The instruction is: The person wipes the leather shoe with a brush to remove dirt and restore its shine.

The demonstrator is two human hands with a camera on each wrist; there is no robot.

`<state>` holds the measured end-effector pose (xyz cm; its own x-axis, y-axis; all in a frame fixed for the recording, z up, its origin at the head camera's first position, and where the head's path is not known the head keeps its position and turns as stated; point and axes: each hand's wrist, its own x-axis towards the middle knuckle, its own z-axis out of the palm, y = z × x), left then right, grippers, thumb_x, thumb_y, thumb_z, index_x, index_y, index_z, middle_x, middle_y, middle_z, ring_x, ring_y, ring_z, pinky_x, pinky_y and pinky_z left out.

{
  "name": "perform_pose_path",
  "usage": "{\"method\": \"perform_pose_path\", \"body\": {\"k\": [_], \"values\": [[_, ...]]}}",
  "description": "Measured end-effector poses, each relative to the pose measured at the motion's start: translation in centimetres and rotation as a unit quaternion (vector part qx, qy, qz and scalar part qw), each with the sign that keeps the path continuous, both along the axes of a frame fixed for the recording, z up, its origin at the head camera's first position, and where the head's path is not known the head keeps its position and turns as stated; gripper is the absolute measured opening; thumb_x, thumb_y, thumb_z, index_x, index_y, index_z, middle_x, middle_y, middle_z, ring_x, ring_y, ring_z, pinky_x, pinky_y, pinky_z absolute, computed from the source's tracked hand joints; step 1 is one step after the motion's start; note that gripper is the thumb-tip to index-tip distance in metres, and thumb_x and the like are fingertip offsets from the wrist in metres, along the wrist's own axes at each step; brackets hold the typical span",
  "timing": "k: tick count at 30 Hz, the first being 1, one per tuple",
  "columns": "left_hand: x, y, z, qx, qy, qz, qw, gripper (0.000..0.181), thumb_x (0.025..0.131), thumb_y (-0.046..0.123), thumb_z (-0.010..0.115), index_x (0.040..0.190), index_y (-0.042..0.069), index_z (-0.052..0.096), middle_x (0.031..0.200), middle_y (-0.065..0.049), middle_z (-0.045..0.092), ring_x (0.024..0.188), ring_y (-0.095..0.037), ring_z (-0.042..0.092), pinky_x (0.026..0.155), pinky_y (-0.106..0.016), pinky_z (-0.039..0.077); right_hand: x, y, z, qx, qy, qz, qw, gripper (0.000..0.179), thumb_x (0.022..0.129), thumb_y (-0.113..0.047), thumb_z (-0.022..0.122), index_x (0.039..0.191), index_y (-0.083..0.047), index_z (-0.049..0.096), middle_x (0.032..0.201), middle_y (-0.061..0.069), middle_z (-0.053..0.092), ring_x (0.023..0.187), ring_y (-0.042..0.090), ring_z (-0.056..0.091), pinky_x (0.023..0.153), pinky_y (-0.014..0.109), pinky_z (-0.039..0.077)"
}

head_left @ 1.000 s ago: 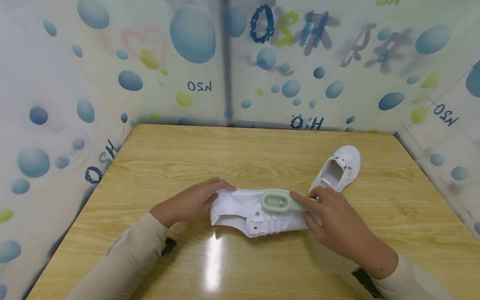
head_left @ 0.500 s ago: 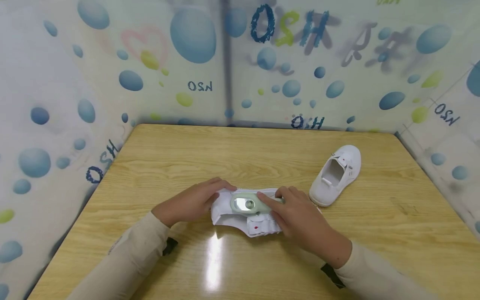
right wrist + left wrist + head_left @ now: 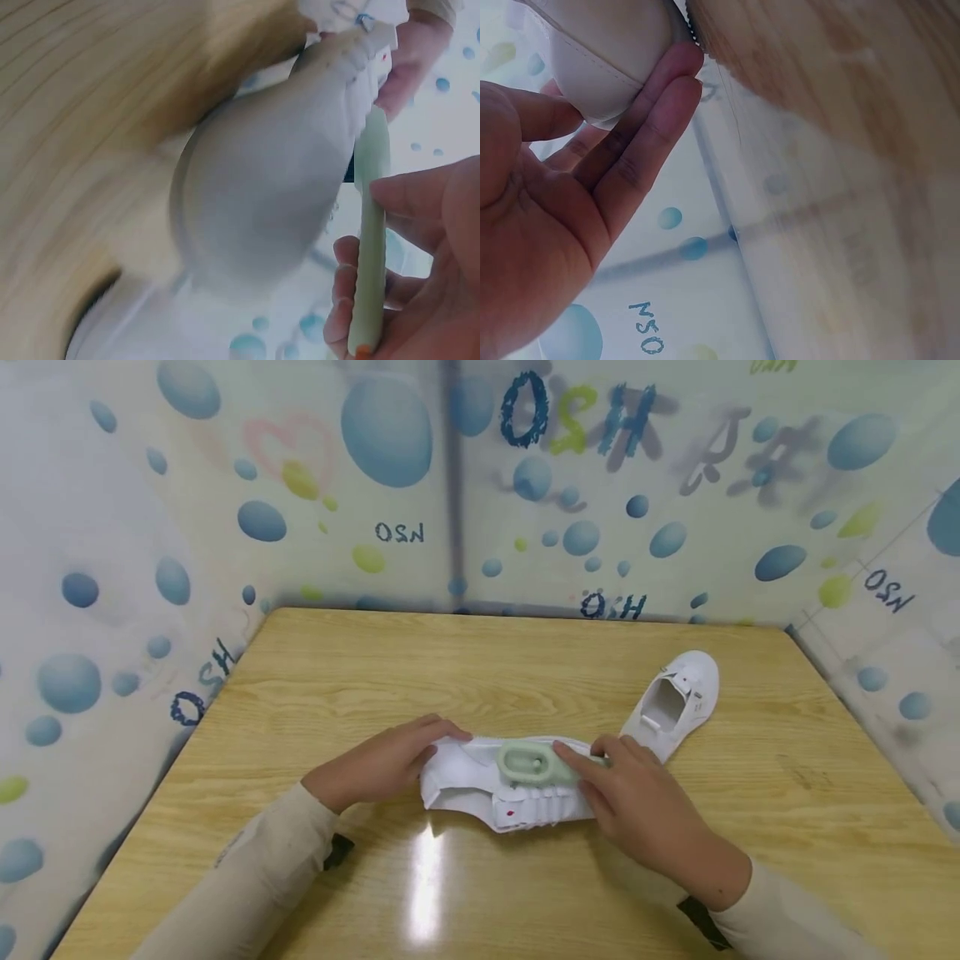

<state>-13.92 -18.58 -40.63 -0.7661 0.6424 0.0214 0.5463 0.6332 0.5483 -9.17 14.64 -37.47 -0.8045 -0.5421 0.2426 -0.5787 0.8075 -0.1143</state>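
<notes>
A white lace-up shoe (image 3: 457, 768) lies tipped on its side, its opening facing me and its toe to the right. My left hand (image 3: 386, 762) grips the heel end, with the thumb and fingers on either side of it in the left wrist view. My right hand (image 3: 648, 802) holds a pale green shoe brush (image 3: 525, 762) by its handle, index finger stretched along the top. The oval brush head, with a hollow and a small knob, lies against the shoe's upturned side. In the right wrist view the brush (image 3: 369, 247) appears edge-on beside the shoe toe (image 3: 247, 195).
The other white shoe (image 3: 703, 685) stands upright at the right, just beyond my right hand. Both are on a wood-grain table (image 3: 420, 668). Walls with a blue bubble print (image 3: 386, 431) close off the back and sides.
My right hand slid the brush left along the shoe towards the heel, then part of the way back right. My left hand has stayed at the heel, and the other shoe has not moved.
</notes>
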Motion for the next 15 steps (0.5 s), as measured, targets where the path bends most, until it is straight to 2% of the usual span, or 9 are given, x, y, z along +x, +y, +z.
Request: {"method": "perform_pose_path", "body": {"k": [5, 9, 15], "values": [[0.1, -0.2, 0.0, 0.001, 0.003, 0.009, 1.0000, 0.042, 0.102, -0.002, 0.049, 0.136, 0.022, 0.055, 0.135, -0.001, 0.057, 0.127, -0.021, 0.057, 0.102, -0.041, 0.049, 0.3, 1.9, 0.8, 0.007, 0.019, -0.007, 0.9998, 0.052, 0.088, -0.010, 0.073, 0.137, -0.024, 0.063, 0.099, 0.006, 0.060, 0.084, 0.019, 0.051, 0.072, 0.034, 0.043], [0.1, -0.3, -0.2, 0.004, 0.000, 0.009, 1.0000, 0.042, 0.102, -0.001, 0.049, 0.135, 0.023, 0.055, 0.133, 0.001, 0.058, 0.125, -0.019, 0.057, 0.101, -0.039, 0.050, 0.5, 2.4, 1.1, 0.003, 0.023, -0.002, 0.9997, 0.053, 0.086, -0.010, 0.074, 0.136, -0.023, 0.064, 0.099, 0.006, 0.060, 0.085, 0.019, 0.053, 0.072, 0.036, 0.044], [0.1, -0.2, -0.4, 0.000, 0.002, 0.006, 1.0000, 0.040, 0.102, 0.001, 0.049, 0.135, 0.023, 0.056, 0.132, 0.000, 0.058, 0.121, -0.018, 0.059, 0.099, -0.038, 0.051, 0.1, 1.5, 0.4, -0.011, 0.011, 0.007, 0.9999, 0.056, 0.086, -0.008, 0.073, 0.138, -0.026, 0.061, 0.101, 0.006, 0.061, 0.087, 0.020, 0.052, 0.075, 0.036, 0.044]]}}
